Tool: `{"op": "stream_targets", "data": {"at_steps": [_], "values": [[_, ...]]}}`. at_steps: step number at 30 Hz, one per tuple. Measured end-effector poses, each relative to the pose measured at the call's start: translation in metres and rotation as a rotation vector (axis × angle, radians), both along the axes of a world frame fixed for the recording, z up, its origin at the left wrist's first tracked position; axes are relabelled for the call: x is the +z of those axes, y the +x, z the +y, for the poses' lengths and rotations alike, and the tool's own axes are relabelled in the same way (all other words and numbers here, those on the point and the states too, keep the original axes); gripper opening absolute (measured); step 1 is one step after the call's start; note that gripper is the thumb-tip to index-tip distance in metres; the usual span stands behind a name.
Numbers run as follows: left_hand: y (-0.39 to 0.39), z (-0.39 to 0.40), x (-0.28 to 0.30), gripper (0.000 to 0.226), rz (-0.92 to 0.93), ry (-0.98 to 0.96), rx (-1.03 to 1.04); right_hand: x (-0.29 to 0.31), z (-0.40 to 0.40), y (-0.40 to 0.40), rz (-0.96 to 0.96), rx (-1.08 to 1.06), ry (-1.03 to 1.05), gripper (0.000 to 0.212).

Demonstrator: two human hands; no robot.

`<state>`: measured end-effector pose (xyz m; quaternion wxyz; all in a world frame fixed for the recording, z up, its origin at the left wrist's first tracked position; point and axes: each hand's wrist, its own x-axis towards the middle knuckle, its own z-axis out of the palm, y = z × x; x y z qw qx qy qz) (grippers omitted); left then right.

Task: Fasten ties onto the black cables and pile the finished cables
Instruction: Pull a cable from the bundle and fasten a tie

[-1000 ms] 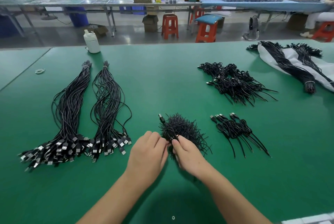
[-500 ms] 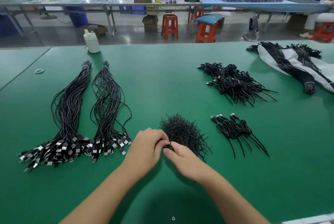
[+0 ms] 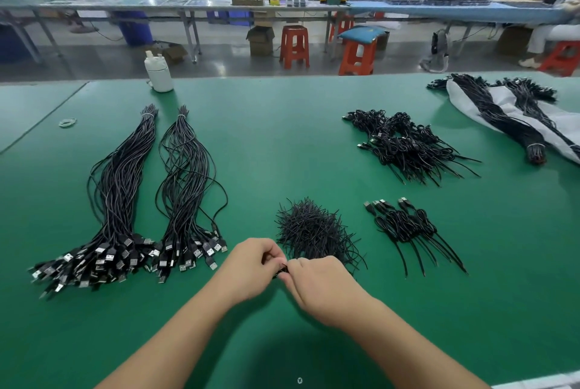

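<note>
While the left hand [image 3: 251, 266] and right hand [image 3: 317, 285] pinch something small and black between them beside the tie heap [image 3: 310, 228], twisting tightly probably secures it best.

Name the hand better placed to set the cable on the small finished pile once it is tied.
Probably the right hand: the small finished pile lies on its side, while the left hand would cross over.
</note>
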<state>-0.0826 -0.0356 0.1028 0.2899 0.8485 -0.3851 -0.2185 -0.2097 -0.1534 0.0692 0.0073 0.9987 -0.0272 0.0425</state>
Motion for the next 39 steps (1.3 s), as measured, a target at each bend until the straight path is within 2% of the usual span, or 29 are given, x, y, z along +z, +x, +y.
{"op": "stream_targets", "data": {"at_steps": [3,8,13,16,19,22,27,33,39], "values": [[-0.003,0.000,-0.002,0.021,0.013,0.018,0.019,-0.004,0.001,0.000,0.011,0.008,0.024,0.063],[-0.005,-0.001,-0.002,0.020,-0.006,0.028,0.024,-0.006,-0.002,0.000,0.038,-0.033,0.127,0.048],[-0.006,-0.007,0.001,0.012,-0.054,0.002,0.079,-0.006,-0.004,0.000,0.045,-0.067,0.110,0.044],[-0.008,-0.009,0.003,0.017,-0.148,0.054,0.114,-0.007,-0.005,0.000,0.048,-0.078,0.105,0.044],[-0.012,-0.012,0.002,0.030,-0.199,0.057,0.060,-0.008,-0.006,0.002,0.042,-0.092,0.124,0.041],[-0.013,-0.012,0.004,0.037,-0.165,0.051,0.020,-0.007,-0.009,0.002,0.034,-0.091,0.126,0.038],[-0.014,-0.012,0.005,0.015,-0.120,0.071,-0.017,-0.007,-0.012,0.004,0.053,-0.095,0.097,0.037],[-0.016,-0.013,0.003,0.019,-0.016,0.043,0.040,-0.006,-0.015,0.003,0.087,-0.103,0.090,0.032],[-0.011,-0.013,-0.001,0.024,-0.007,0.074,0.028,-0.003,-0.015,0.003,0.082,-0.070,0.056,0.038]]}}
